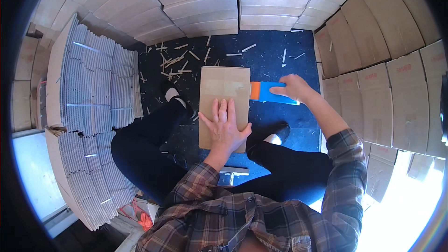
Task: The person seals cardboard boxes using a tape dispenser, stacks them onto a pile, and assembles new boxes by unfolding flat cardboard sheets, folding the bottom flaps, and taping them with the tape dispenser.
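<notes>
A closed brown cardboard box [225,81] stands in front of me between my legs, with a glossy strip of clear tape across its upper part. My left hand [225,123] lies flat on top of it, fingers spread and thumb out near the right edge. Just right of the box, my right hand [291,88] grips a flat blue piece with an orange end [268,92] between thumb and fingers. Its orange end meets the box's right side or lies very close to it. What exactly this piece is, I cannot tell.
Tall stacks of flattened cardboard [95,79], bound with straps, rise on the left. Walls of cartons [196,0] stand behind and along the right side [373,98]. Cardboard strips [175,60] litter the dark blue floor [298,116]. Pinkish-red string [142,214] lies at the lower left.
</notes>
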The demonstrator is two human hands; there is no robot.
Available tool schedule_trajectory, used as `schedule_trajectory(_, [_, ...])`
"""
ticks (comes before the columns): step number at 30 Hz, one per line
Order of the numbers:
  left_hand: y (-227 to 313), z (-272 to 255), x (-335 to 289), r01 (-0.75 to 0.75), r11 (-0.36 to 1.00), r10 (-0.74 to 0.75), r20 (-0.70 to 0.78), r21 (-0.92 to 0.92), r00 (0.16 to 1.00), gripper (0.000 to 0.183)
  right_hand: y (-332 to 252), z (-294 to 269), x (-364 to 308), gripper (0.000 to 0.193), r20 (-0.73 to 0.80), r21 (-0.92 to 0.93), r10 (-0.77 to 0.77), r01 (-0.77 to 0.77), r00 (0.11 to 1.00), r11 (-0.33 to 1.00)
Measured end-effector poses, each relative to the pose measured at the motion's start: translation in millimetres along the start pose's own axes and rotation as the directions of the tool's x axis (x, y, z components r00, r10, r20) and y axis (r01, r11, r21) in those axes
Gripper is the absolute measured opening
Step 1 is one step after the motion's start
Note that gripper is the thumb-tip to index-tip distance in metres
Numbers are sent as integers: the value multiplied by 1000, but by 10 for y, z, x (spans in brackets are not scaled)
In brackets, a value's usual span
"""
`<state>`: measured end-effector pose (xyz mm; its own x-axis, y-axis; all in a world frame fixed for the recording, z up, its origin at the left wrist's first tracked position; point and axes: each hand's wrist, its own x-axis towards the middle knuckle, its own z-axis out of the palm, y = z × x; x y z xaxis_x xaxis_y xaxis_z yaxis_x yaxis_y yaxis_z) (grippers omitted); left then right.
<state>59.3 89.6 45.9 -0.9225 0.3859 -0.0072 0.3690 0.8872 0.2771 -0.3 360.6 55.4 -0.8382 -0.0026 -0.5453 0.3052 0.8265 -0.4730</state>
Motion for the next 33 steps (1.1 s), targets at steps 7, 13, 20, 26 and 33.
schedule_trajectory(7, [-24,26,9,-1,1000,1,10,18,1000,92,-356,-234,150,52,107,-109,98,-86,989,990])
schedule_trajectory(13, [-67,51,-4,-8,1000,8,-16,10,1000,92,-900,-334,141,51,40,-307,208,-186,977,933])
schedule_trajectory(20, [-38,46,-16,-22,1000,22,-16,-12,1000,92,-919,303,197,42,-47,-499,158,-160,986,852])
schedule_trajectory(26, [-66,-46,-5,-20,997,19,-17,-74,1000,86,-734,435,-140,41,-46,-387,274,-270,961,882])
schedule_trajectory(33, [-290,-114,-61,-30,911,-33,-146,-412,989,62,-694,-196,-1147,45,-294,69,153,-138,944,988])
